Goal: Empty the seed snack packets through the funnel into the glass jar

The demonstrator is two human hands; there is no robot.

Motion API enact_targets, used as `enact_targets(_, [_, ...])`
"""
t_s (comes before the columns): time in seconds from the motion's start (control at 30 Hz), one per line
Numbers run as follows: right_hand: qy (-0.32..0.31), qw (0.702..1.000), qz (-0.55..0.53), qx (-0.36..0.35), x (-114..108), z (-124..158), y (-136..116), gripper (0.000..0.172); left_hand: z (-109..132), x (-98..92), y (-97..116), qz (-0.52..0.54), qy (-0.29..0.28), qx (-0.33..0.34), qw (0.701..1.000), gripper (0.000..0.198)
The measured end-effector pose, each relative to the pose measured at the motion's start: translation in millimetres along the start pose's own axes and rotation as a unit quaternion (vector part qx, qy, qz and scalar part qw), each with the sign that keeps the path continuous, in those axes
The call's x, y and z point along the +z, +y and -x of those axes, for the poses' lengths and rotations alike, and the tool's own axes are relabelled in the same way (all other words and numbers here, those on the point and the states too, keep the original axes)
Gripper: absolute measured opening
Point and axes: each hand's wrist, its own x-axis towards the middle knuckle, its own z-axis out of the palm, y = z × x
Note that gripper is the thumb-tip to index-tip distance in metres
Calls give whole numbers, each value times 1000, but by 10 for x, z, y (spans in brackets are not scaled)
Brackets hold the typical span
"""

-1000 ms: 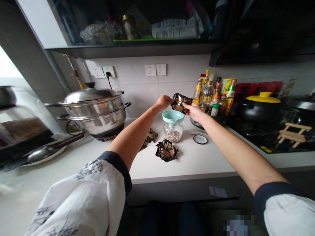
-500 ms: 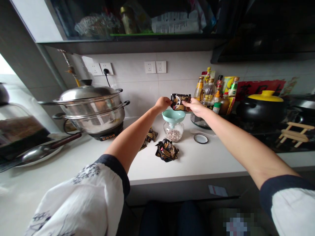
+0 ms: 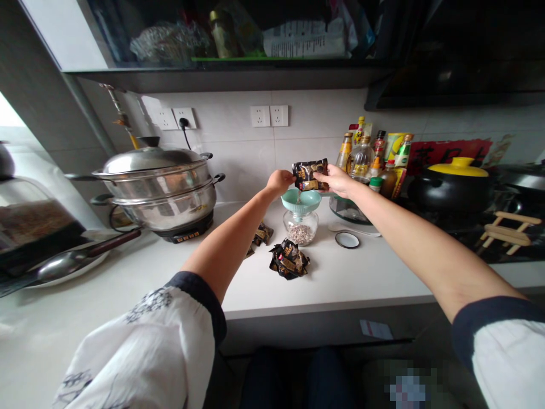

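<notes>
Between my two hands a small black-and-gold food packet (image 3: 310, 175) is held over a mint-green funnel (image 3: 300, 202). My left hand (image 3: 281, 182) pinches its left edge, and my right hand (image 3: 338, 182) grips its right side with the thumb in front. The packet tilts down to the left, and a thin stream shows below it in the funnel. Under the funnel stands a clear glass jar (image 3: 300, 230), partly filled with pale, speckled bits. In front of the jar lie crumpled black packets (image 3: 289, 259); more packets (image 3: 261, 236) lie behind my left forearm.
A round jar lid (image 3: 347, 240) lies right of the jar. Sauce bottles (image 3: 361, 156) crowd a stand behind my right hand. At left is a steel steamer pot (image 3: 159, 187); at right, a black pot with yellow lid (image 3: 455, 182) and a small wooden stool-shaped rack (image 3: 511, 232).
My hands have shifted slightly left with the packet, and it now tilts more to the left. A thin stream now shows in the funnel.
</notes>
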Motion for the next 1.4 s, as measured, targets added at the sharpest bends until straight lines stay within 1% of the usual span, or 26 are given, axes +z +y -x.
enact_targets(0.1, [5, 1000, 13, -4, 19, 8, -14, 26, 56, -13, -8, 3, 9, 4, 1000, 30])
enact_targets(0.23, [16, 1000, 22, -9, 28, 2, -13, 29, 185, -4, -80, 5, 61, -1, 998, 35])
enact_targets(0.33, [45, 998, 22, -29, 36, -14, 36, 32, 324, 50, -175, 8, 86, -5, 996, 34])
enact_targets(0.47, [45, 997, 56, -42, 63, -21, 112, 32, 500, 164, -309, 42, 114, -15, 993, 39])
enact_targets(0.57, [64, 993, 77, -62, 81, -31, 102, 31, 579, 227, -381, 60, 110, -6, 992, 42])
enact_targets(0.7, [93, 988, 83, -89, 92, -45, 68, 31, 637, 264, -427, 67, 95, 3, 993, 43])
enact_targets(0.87, [97, 985, 114, -85, 101, 6, 135, 28, 687, 288, -430, 76, 81, -7, 994, 47])
enact_targets(0.97, [115, 981, 123, -99, 82, 14, 146, 29, 711, 292, -425, 75, 76, -3, 994, 48])
enact_targets(1.1, [124, 977, 124, -122, 55, -14, 142, 30, 734, 302, -438, 73, 75, -7, 994, 47])
enact_targets(1.23, [117, 974, 160, -109, 74, -8, 208, 33, 745, 314, -451, 83, 77, -17, 993, 47])
enact_targets(1.4, [136, 970, 154, -126, 102, -4, 213, 30, 757, 300, -436, 85, 72, -8, 994, 48])
